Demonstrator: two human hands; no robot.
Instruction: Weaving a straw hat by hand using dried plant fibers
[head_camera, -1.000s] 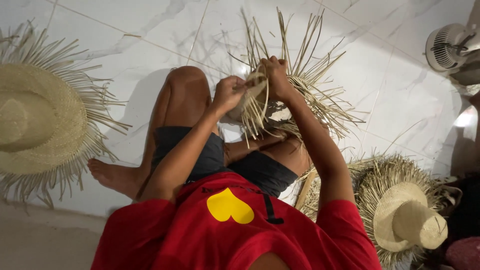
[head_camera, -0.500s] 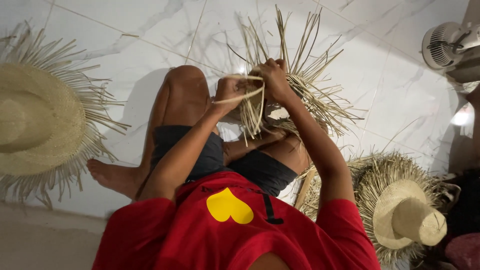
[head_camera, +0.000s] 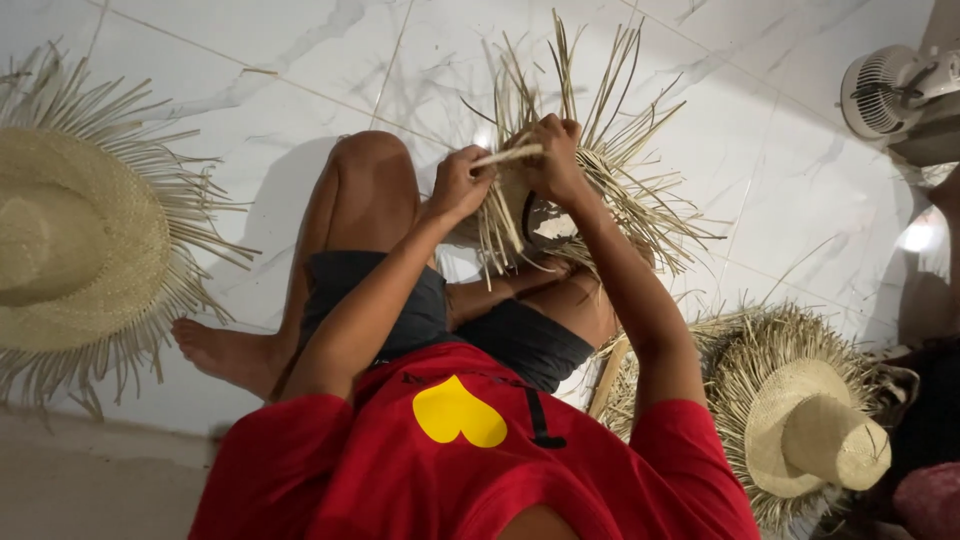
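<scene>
— Since a second ago, what has shifted?

— Little: both hands stay up at the unfinished straw hat (head_camera: 560, 215), and one flat straw strip (head_camera: 508, 155) now lies pulled across between them, nearly level, its long axis running from hand to hand.

— Nearest first, then?

— Red shirt (head_camera: 480, 470) with a yellow heart fills the bottom edge. Both forearms reach away from it over the dark shorts (head_camera: 440, 310) and a raised knee.

— And the hands?

— Left hand (head_camera: 458, 185) has its fingers closed on the near end of the strip; right hand (head_camera: 555, 160) has its fingers curled shut over the far end and the hat's edge. Both wrists are bent inward, hands almost touching. Right sits on the hat itself; left is just beside it.

— Where is the hat?

— Held above the lap, loose straws fanning upward and outward.

— Further out?

— Fringed straw hat (head_camera: 80, 240) on the white tiled floor (head_camera: 780, 180) at left, another crowned one (head_camera: 810, 430) at right, a small fan (head_camera: 885, 90) beyond.
</scene>
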